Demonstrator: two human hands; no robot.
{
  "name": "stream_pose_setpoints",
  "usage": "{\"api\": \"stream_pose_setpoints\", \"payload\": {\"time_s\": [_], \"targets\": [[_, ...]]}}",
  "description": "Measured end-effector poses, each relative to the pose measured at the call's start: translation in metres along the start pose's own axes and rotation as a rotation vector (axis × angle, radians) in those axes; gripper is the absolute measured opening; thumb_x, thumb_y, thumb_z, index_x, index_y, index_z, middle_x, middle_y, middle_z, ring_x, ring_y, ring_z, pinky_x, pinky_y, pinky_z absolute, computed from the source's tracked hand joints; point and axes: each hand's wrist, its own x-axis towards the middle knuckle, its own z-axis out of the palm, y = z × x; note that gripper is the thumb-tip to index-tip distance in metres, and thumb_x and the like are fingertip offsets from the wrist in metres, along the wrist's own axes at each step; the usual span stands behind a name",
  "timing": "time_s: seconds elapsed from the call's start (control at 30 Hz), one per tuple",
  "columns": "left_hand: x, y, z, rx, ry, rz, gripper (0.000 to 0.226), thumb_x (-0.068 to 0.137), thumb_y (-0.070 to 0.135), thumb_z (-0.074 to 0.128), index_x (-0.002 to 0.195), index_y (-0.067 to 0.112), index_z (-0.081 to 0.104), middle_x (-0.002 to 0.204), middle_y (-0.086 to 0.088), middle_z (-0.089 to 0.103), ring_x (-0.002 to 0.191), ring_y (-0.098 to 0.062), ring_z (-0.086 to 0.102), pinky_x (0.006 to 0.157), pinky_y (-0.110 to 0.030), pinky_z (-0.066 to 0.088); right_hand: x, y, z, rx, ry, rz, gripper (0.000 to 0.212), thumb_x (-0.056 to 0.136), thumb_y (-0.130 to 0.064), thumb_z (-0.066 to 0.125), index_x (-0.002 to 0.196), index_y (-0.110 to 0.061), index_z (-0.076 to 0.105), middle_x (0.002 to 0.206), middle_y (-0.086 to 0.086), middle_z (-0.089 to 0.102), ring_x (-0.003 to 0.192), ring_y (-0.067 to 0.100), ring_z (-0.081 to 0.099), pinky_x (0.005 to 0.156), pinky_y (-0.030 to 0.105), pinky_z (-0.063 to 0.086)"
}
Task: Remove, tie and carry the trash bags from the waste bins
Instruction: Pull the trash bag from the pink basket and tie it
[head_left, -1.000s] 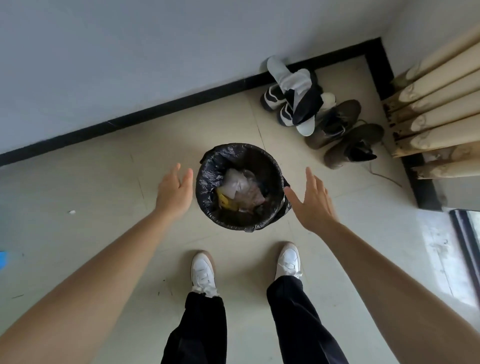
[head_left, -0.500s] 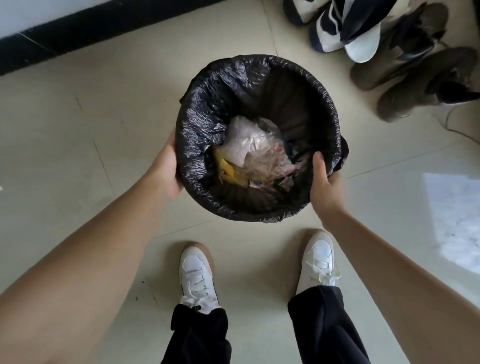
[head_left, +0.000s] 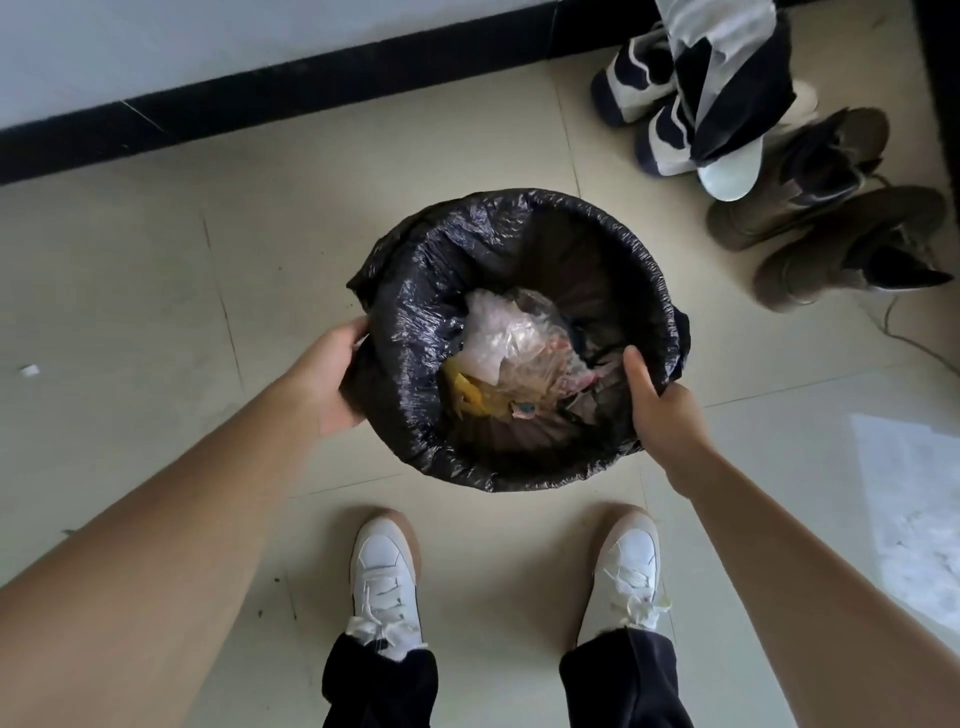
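Observation:
A round waste bin lined with a black trash bag (head_left: 550, 234) stands on the tiled floor in front of my feet. The bag's edge is folded over the rim, so the bin itself is hidden. Inside lie crumpled clear plastic (head_left: 498, 338) and yellow scraps (head_left: 467, 397). My left hand (head_left: 330, 376) grips the bag's folded edge on the left side, its fingers tucked under the plastic. My right hand (head_left: 662, 415) pinches the bag at the right rim, with the thumb inside the opening.
Several shoes lie at the back right: dark-and-white sneakers (head_left: 670, 104) and brown boots (head_left: 810, 218). A wall with a black baseboard (head_left: 311, 88) runs along the back. My white sneakers (head_left: 384, 571) stand just below the bin. A small white scrap (head_left: 29, 370) lies at left.
A second ago both hands hung open beside the bin. Now they hold the bag's edge on either side, and the left edge has loosened from the rim.

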Motion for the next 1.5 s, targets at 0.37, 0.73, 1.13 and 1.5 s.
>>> {"api": "stream_pose_setpoints", "payload": {"time_s": [0.37,0.73,1.13,1.5], "targets": [[-0.036,-0.007,0.023,0.456,0.573,0.956,0.015,0.081,0.025,0.053,0.078,0.012,0.058,0.066,0.004,0.054,0.072,-0.020,0.052,0.065,-0.030,0.038,-0.003,-0.023,0.012,-0.150,0.111,-0.227,0.056,0.097,-0.060,0.042,0.115,-0.007,0.049,0.096,0.006,0.054,0.091,0.029,0.053,0.076,0.037,0.043],[-0.128,0.004,0.101,0.311,0.237,0.739,0.016,0.087,0.000,0.061,0.083,0.016,0.056,0.070,0.005,0.060,0.042,-0.011,0.058,0.045,-0.026,0.049,-0.051,-0.055,-0.048,-0.175,0.305,-0.424,0.026,0.099,-0.037,0.042,0.086,-0.014,0.044,0.100,0.007,0.054,0.083,0.028,0.051,0.067,0.037,0.037],[-0.279,0.068,0.081,0.244,0.475,0.777,0.011,0.074,0.015,0.060,0.067,0.010,0.052,0.065,0.001,0.049,0.060,-0.018,0.046,0.061,-0.035,0.047,-0.187,-0.172,-0.177,0.009,0.251,-0.672,0.027,0.095,-0.020,0.045,0.115,-0.014,0.061,0.093,-0.001,0.066,0.090,0.022,0.062,0.079,0.039,0.052],[-0.439,0.086,0.029,0.608,0.749,0.812,0.037,0.084,0.009,0.063,0.120,0.011,0.058,0.101,-0.001,0.057,0.092,-0.019,0.053,0.077,-0.026,0.040,-0.312,-0.227,-0.232,-0.255,0.137,-0.780,0.028,0.094,-0.035,0.051,0.115,-0.020,0.064,0.097,0.005,0.069,0.093,0.028,0.064,0.080,0.038,0.053]]}}
